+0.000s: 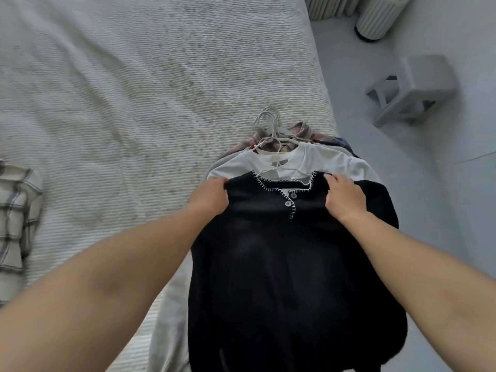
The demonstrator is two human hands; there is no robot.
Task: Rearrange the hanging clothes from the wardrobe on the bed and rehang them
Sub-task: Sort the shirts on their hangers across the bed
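Both hands grip the black top by its shoulders, on the pile at the bed's edge.
Left hand (212, 196) and right hand (345, 198) pinch black top (281, 264) over white top (308, 159), hangers (268, 124) beneath. Likely laying-out step; next, lift it clear without snagging hooks. Ribbed bed (134, 89); stool (413, 87) on floor.

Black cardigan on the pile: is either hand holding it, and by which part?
Both. The left hand grips the black cardigan at one shoulder, the right hand at the other, on either side of the white-stitched neckline. It lies atop the white top.
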